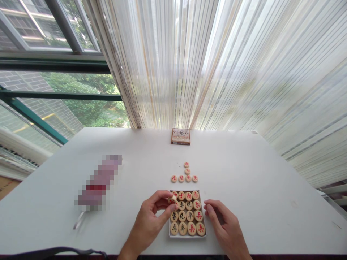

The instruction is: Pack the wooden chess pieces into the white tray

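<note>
Just in front of me lies an open white box [170,237] filled with rows of round Chinese chess pieces, some with red characters and some with black. My left hand [153,213] is closed over its upper left corner, pinching one wooden chess piece [172,199] between thumb and fingers. That piece is raised and tilted above the others, partly covering them. My right hand [223,227] rests at the box's right side, its fingers curled and thumb near the index fingertip. Nothing shows between them. Beyond the box, a row of red-marked pieces [181,178] lies on the table.
Two more pieces, one [186,164] behind the other, stand past the row. A printed box lid [180,136] lies near the white table's [257,173] far edge. To the left is a blurred-out purple object [100,180]. Striped curtains [168,72] hang behind.
</note>
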`<action>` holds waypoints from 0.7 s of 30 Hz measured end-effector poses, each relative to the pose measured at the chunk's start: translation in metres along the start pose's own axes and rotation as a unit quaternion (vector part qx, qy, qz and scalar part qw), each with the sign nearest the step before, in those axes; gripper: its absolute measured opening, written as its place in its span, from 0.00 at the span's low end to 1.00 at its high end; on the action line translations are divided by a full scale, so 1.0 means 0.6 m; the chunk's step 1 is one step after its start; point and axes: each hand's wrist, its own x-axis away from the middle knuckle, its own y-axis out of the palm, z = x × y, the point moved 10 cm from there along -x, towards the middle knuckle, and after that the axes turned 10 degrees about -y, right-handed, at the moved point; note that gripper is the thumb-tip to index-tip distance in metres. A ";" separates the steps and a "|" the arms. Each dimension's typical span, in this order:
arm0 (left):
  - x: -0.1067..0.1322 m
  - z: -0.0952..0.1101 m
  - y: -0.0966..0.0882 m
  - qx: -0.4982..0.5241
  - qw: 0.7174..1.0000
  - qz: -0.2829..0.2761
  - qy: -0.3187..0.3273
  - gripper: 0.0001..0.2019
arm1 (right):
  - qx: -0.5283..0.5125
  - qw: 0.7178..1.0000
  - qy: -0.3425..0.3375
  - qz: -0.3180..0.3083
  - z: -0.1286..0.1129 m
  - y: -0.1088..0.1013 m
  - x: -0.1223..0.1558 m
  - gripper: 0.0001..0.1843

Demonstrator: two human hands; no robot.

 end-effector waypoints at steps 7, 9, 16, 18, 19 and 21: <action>0.003 0.011 0.010 -0.029 0.999 -0.014 0.012 0.09 | 0.001 1.000 0.007 -0.016 0.004 0.005 0.000 0.17; 0.003 0.011 0.011 -0.047 0.999 -0.014 0.009 0.11 | 0.003 1.000 0.003 -0.013 0.003 0.003 0.000 0.17; 0.015 0.046 0.024 -0.145 0.984 -0.013 0.098 0.06 | 0.020 0.999 -0.013 -0.043 0.008 0.006 0.000 0.15; 0.019 0.054 0.032 -0.166 0.979 -0.024 0.116 0.05 | 0.030 0.998 -0.022 -0.057 0.010 0.007 -0.001 0.14; 0.021 0.057 0.035 -0.172 0.977 -0.029 0.120 0.05 | 0.035 0.997 -0.027 -0.062 0.011 0.007 -0.001 0.13; 0.024 0.061 0.041 -0.176 0.975 -0.042 0.127 0.06 | 0.040 0.997 -0.031 -0.066 0.013 0.008 -0.002 0.13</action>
